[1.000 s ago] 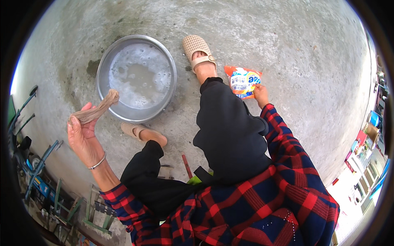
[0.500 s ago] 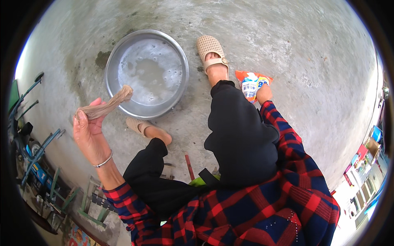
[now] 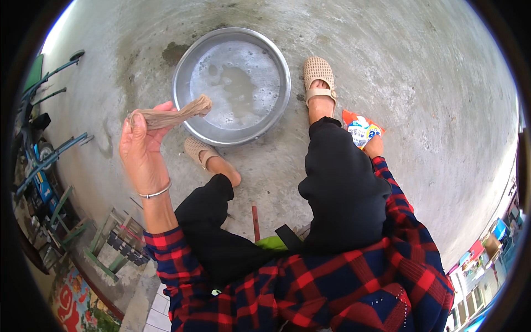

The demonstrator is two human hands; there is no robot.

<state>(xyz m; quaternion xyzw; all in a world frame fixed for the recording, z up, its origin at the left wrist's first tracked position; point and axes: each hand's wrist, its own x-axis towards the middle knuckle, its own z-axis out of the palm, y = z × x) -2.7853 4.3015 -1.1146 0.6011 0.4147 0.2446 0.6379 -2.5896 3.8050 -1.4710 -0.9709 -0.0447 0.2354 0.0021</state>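
Beige cloth (image 3: 172,115), orange packet (image 3: 360,129), both held
The left hand (image 3: 146,141) pinches the cloth near a metal basin (image 3: 233,136) of sudsy water (image 3: 240,86); the right hand (image 3: 374,146) grips the packet.

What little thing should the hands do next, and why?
I think the left hand could lower the brown cloth into the metal basin. The basin holds sudsy water, and in this view the cloth's free end shows over the basin's near side. The right hand has the orange packet, so the left seems better placed.
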